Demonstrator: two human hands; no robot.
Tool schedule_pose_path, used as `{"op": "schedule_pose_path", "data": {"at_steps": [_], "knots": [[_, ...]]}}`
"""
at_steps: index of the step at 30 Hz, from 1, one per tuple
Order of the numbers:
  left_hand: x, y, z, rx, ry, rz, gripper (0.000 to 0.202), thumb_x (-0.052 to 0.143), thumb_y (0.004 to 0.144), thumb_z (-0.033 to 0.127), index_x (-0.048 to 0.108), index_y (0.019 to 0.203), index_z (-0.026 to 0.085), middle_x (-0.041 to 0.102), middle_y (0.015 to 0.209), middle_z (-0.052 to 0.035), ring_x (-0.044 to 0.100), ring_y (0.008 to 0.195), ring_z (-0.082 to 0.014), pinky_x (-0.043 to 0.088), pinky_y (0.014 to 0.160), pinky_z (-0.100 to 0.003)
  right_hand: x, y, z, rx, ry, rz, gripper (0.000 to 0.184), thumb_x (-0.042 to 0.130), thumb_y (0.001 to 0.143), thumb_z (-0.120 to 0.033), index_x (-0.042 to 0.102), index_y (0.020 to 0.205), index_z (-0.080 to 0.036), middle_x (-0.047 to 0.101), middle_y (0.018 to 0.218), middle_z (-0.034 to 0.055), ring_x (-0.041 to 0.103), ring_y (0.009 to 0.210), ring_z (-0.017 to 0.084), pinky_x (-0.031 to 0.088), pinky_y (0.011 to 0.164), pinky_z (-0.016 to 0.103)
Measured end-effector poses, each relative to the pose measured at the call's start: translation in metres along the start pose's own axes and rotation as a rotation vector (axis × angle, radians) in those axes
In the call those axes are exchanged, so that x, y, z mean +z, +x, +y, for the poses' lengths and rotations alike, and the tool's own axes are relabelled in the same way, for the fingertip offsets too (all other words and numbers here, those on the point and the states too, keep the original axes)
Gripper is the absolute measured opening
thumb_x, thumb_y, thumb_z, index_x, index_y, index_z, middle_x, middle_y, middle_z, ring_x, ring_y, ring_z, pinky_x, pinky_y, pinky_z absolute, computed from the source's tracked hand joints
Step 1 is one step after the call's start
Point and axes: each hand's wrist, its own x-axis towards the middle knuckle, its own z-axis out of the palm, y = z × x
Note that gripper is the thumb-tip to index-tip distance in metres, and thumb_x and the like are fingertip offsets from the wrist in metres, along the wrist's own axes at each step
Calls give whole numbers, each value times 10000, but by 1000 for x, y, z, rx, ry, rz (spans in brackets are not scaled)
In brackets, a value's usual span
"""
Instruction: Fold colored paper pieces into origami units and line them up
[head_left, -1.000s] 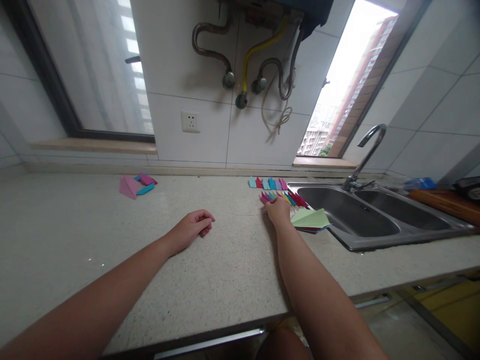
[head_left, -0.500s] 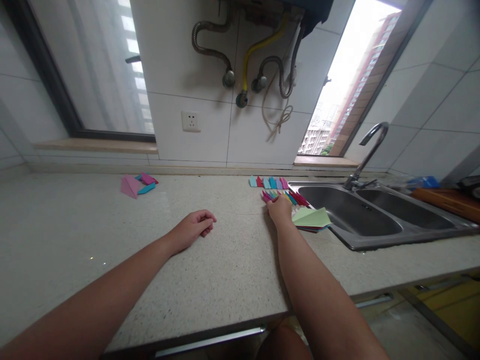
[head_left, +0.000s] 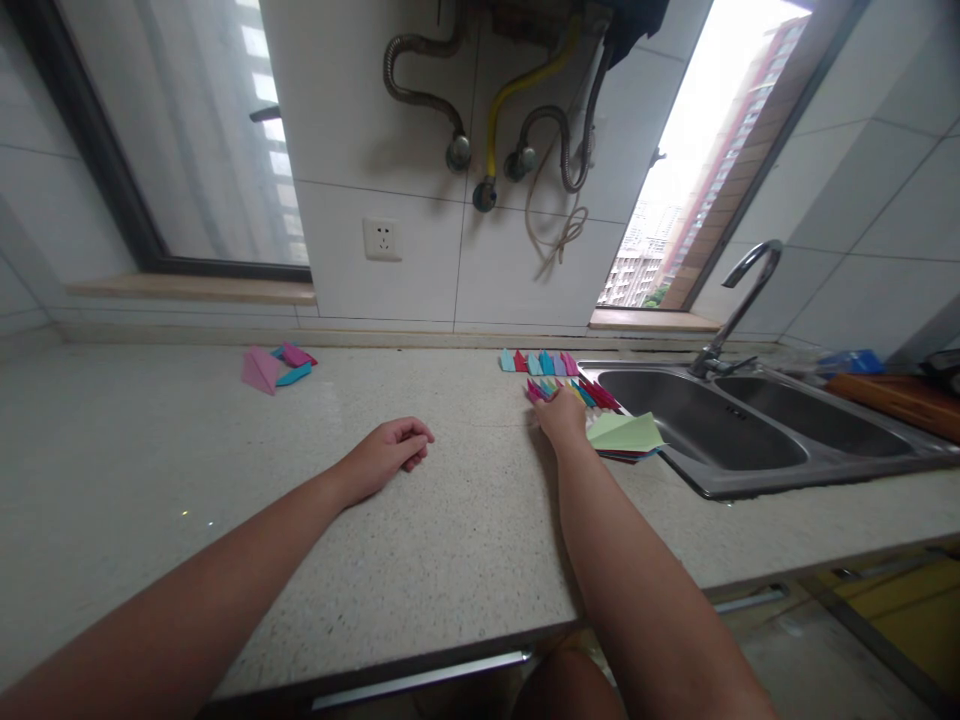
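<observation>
My left hand (head_left: 388, 452) rests on the speckled countertop (head_left: 225, 470), fingers curled loosely inward with nothing visible in them. My right hand (head_left: 562, 418) reaches forward to a fanned row of coloured folded paper pieces (head_left: 581, 393) beside the sink; its fingertips touch them, but the fingers are hidden behind the back of the hand. A stack of paper sheets with a light green sheet (head_left: 626, 435) on top lies just right of that hand. A second row of small folded pieces (head_left: 538, 362) sits further back near the wall.
A steel double sink (head_left: 750, 430) with a tap (head_left: 739, 300) fills the right side. A few pink and blue folded papers (head_left: 274, 366) lie at the back left. A wall socket (head_left: 382, 240) and hoses are on the tiled wall. A wooden board (head_left: 900, 395) lies far right.
My right hand stays at the fanned paper pieces, barely shifted. The left hand has not moved. The view has drifted slightly.
</observation>
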Motion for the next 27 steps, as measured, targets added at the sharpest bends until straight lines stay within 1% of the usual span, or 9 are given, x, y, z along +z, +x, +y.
{"op": "schedule_pose_path", "data": {"at_steps": [3, 6, 11, 13, 15, 18, 22, 25, 27], "knots": [[0, 0, 0, -4, -1, -3, 205, 597, 833, 358, 613, 898, 164, 580, 715, 2, 516, 625, -112, 402, 592, -254, -6, -5, -10, -50, 4, -11, 241, 562, 824, -366, 660, 788, -149, 696, 790, 138, 616, 756, 229, 395, 665, 301], [1, 0, 2, -5, -2, -4, 202, 594, 836, 351, 610, 899, 160, 578, 710, 4, 511, 613, -108, 399, 586, -253, -13, -22, -34, -280, 81, -52, 201, 506, 843, -309, 612, 731, -180, 640, 691, 60, 540, 666, 170, 329, 617, 273], [2, 0, 6, 26, -24, 3, 190, 594, 835, 341, 606, 902, 163, 587, 713, 2, 525, 600, -108, 414, 585, -256, -19, -81, -88, -850, 264, -403, 230, 518, 862, -335, 556, 691, -186, 537, 608, -18, 401, 567, 104, 260, 572, 247], [3, 1, 7, 48, -39, 24, 178, 597, 829, 337, 598, 870, 164, 592, 709, -1, 529, 588, -107, 415, 575, -254, -19, -103, -103, -1006, 303, -556, 227, 533, 861, -334, 563, 694, -181, 529, 608, -27, 380, 555, 91, 245, 566, 245], [3, 2, 7, 60, -38, 59, 171, 590, 824, 334, 590, 849, 164, 595, 702, -4, 534, 569, -108, 420, 562, -254, -16, -116, -109, -1067, 331, -635, 238, 540, 859, -333, 539, 676, -180, 496, 590, -40, 360, 541, 83, 229, 555, 245], [-5, 6, 3, 57, 46, 121, 180, 574, 819, 335, 609, 879, 169, 592, 701, -4, 533, 559, -112, 420, 542, -250, -8, -117, -109, -1040, 373, -673, 264, 535, 855, -314, 466, 635, -185, 421, 553, -60, 338, 527, 79, 223, 545, 241], [-40, 18, -4, 64, 266, 260, 203, 559, 802, 307, 648, 923, 171, 628, 765, -32, 545, 628, -130, 404, 557, -245, 2, -104, -105, -959, 425, -650, 281, 516, 858, -301, 408, 623, -192, 394, 545, -65, 332, 539, 84, 230, 550, 241], [-89, 33, -6, 60, 459, 459, 214, 540, 784, 256, 664, 935, 169, 670, 841, -71, 591, 734, -172, 426, 629, -279, 9, -99, -107, -980, 426, -652, 289, 512, 861, -309, 398, 622, -195, 391, 545, -63, 320, 539, 87, 224, 546, 245], [-128, 41, -5, 57, 648, 523, 208, 544, 789, 249, 670, 930, 163, 684, 874, -93, 609, 785, -201, 442, 684, -309, 12, -97, -109, -979, 431, -657, 293, 505, 867, -319, 396, 624, -196, 390, 548, -60, 319, 541, 90, 224, 542, 245]]}}
